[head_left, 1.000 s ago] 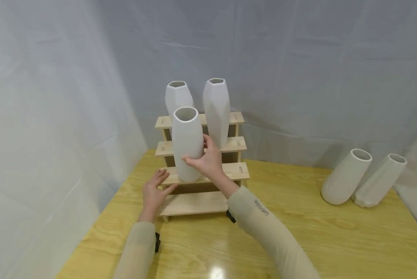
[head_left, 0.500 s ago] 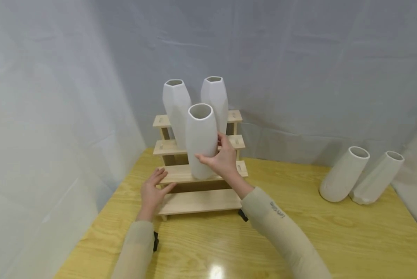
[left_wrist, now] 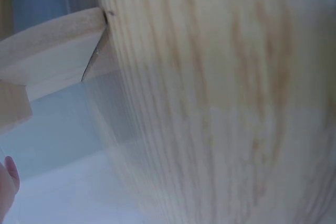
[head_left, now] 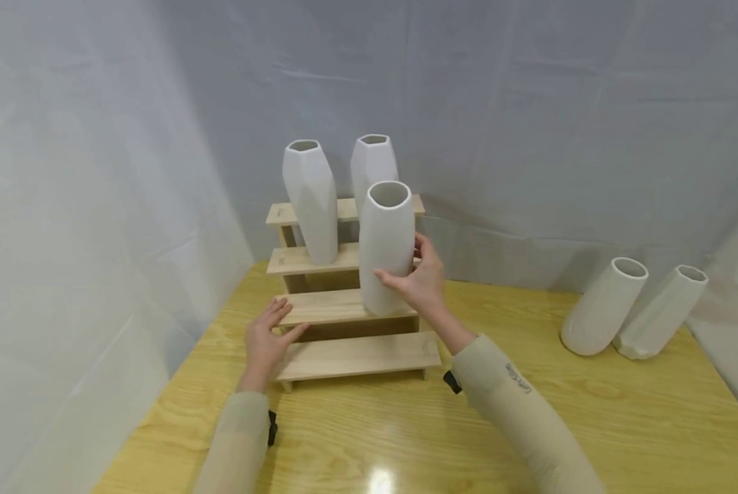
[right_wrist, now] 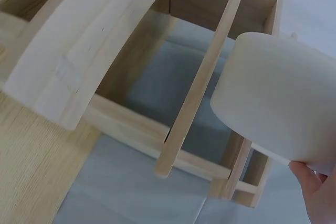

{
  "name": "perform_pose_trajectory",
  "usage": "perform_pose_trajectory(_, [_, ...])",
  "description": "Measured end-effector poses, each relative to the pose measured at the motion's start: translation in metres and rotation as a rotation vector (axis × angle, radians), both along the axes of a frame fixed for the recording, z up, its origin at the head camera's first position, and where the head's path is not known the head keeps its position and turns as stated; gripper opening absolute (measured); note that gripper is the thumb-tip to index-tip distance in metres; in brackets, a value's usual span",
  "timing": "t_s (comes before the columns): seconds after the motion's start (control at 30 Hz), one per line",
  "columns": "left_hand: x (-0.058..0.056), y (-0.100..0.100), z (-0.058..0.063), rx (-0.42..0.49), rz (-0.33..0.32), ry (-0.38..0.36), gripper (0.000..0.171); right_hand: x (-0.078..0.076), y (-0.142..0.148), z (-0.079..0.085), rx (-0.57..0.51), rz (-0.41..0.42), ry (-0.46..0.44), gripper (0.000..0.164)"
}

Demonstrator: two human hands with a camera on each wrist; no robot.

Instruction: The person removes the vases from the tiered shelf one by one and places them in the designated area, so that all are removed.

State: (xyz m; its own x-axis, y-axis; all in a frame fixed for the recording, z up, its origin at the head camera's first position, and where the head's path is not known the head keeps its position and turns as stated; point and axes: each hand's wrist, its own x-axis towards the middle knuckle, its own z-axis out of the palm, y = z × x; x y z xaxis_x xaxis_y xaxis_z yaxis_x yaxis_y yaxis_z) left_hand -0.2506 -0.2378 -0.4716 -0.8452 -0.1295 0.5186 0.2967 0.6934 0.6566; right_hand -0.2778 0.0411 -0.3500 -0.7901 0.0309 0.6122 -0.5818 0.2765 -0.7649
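My right hand (head_left: 425, 283) grips a smooth white vase (head_left: 386, 240), thumb on its near side and fingers behind it. The vase stands upright at the right part of the wooden step (head_left: 319, 307) second from the bottom. In the right wrist view its rounded base (right_wrist: 231, 82) is close over the board's edge. My left hand (head_left: 263, 344) rests at the left end of that same step, fingers on the board and thumb spread along its front. Two faceted white vases stand farther up the tiered wooden stand: one at left (head_left: 312, 206), another at right (head_left: 371, 163), partly hidden by the held vase.
At the right of the wooden table (head_left: 504, 418), a smooth white vase (head_left: 603, 309) and a faceted one (head_left: 662, 315) lean side by side. The stand's lowest step (head_left: 359, 355) is in front. A grey-white curtain (head_left: 529, 137) hangs behind the table.
My right hand has moved the vase rightward along the step, from its left part to its right part. The left faceted vase now shows fully. My left hand stays in place.
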Motion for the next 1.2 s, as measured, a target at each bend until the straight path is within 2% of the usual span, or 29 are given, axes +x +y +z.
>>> perform_pose_trajectory(0.27, [0.002, 0.000, 0.002, 0.023, -0.010, 0.009, 0.053, 0.000, 0.025, -0.003, 0.014, -0.071, 0.044, 0.072])
perform_pose_trajectory(0.43, [0.003, -0.002, 0.003, 0.038, -0.011, -0.007, 0.053, 0.000, 0.041, -0.003, 0.024, -0.109, 0.039, 0.072])
perform_pose_trajectory(0.67, [0.003, -0.004, 0.001, 0.021, -0.016, 0.029, 0.052, 0.001, 0.065, -0.002, 0.022, -0.168, 0.031, 0.072])
perform_pose_trajectory(0.9, [0.003, -0.007, 0.001, 0.010, -0.018, 0.076, 0.051, 0.000, 0.087, -0.008, 0.024, -0.220, 0.030, 0.073])
perform_pose_trajectory(1.2, [0.003, -0.007, 0.001, 0.013, -0.021, 0.076, 0.051, 0.003, 0.118, -0.017, 0.064, -0.322, 0.032, 0.070])
